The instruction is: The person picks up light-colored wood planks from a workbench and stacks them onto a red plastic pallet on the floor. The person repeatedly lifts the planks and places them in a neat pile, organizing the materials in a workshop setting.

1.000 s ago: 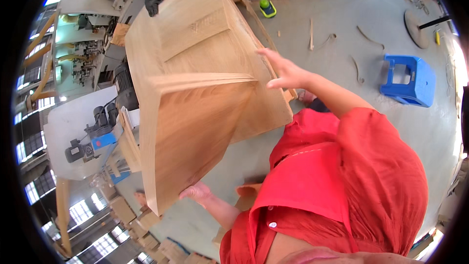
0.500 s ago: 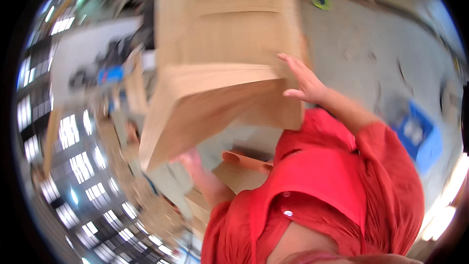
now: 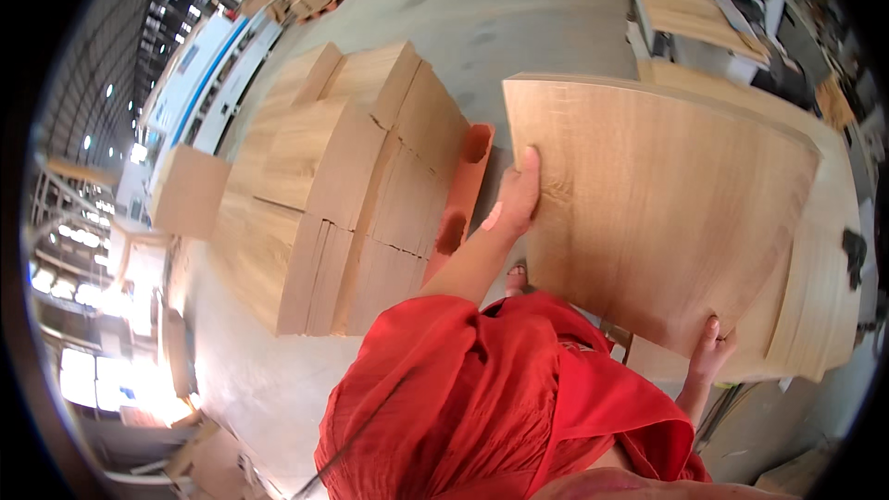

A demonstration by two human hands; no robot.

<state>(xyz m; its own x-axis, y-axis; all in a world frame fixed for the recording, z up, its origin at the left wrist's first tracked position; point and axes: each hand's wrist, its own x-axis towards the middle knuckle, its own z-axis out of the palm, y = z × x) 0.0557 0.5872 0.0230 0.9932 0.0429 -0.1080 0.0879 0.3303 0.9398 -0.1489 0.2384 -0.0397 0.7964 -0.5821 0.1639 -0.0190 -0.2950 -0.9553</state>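
Observation:
A rectangular wood-grain panel (image 3: 657, 204) is held tilted in front of me, toward the right. My left hand (image 3: 520, 193) grips its left edge, thumb lying on the upper face and the other fingers hidden underneath. At the near right edge, my right hand (image 3: 711, 352) clasps the same panel with the thumb on top; its remaining fingers are mostly out of sight. Beneath and beyond the panel, on the right, lies a stack of similar boards (image 3: 824, 306), partly covered by it.
To my left, stacked wood-grain panels (image 3: 315, 157) stand on an orange-red pallet (image 3: 470, 176). A long white and blue machine (image 3: 208, 74) is farther back on the left. At the back right is a workbench (image 3: 681, 5) with a board on it. Grey floor (image 3: 482, 37) runs between.
My view has swung round, bringing the pallet stack in on the left. My right hand, open with fingers spread at the wood before, is now closed on the panel's edge.

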